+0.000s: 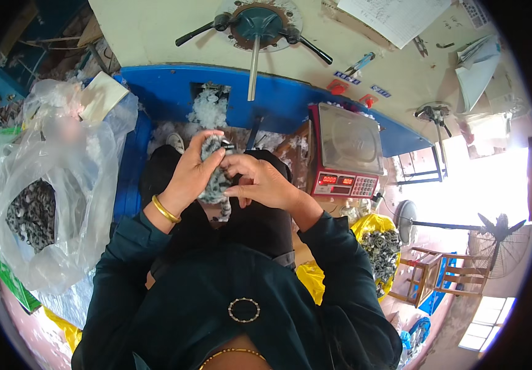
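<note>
A small grey-and-black furry plush piece (215, 182) is held over my lap, its thin striped end hanging down. My left hand (193, 171) is wrapped round its left side, thumb on top. From the right, my right hand (264, 182) closes on the plush with bent fingers; the fingertips are partly hidden. Beyond my hands, a metal tube (253, 68) juts from a green round fitting with black handles (315, 49).
A red scale (347, 148) stands to the right. On the left is a large clear plastic bag (87, 216) with dark furry pieces. A yellow bag (374, 225) at right holds similar pieces. White fluff (209, 108) fills an opening in the blue panel (155, 77).
</note>
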`<state>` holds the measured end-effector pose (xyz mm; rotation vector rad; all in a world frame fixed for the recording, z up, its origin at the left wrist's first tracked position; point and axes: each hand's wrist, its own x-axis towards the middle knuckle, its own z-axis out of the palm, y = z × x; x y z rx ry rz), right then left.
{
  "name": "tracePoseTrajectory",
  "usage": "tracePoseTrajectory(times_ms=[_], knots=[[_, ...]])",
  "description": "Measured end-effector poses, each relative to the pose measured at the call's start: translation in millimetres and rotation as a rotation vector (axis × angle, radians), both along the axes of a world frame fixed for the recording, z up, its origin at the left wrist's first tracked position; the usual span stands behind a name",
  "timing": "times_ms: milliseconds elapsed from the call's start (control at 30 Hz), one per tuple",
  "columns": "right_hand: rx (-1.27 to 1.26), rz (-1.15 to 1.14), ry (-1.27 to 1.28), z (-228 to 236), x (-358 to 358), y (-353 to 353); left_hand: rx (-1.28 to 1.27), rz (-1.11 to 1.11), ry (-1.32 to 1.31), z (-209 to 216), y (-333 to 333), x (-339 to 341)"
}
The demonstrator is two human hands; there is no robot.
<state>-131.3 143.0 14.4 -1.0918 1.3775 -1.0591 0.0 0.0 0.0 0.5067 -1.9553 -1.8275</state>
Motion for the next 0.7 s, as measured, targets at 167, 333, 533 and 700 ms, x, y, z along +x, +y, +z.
tracePoseTrajectory(times_ms=[167, 333, 533, 700], knots=[[0.038, 0.108, 0.413, 4.7, -8.9, -5.4, -0.201, -0.036, -0.003, 3.3, 3.9, -10.1], [-0.335, 0.092, 0.706, 6.1, -26.4, 6.4, 0.001, -0.038, -0.033, -7.1, 8.4, -17.4], [-0.516, -0.650, 1.034, 31.0, -58.4, -81.3, 0.460, 0.184, 0.155, 28.0, -34.1, -80.2], [-0.645, -0.584, 1.099, 21.0, -110.9, -110.6, 0.036, 0.027, -0.148, 19.7, -53.6, -83.6]])
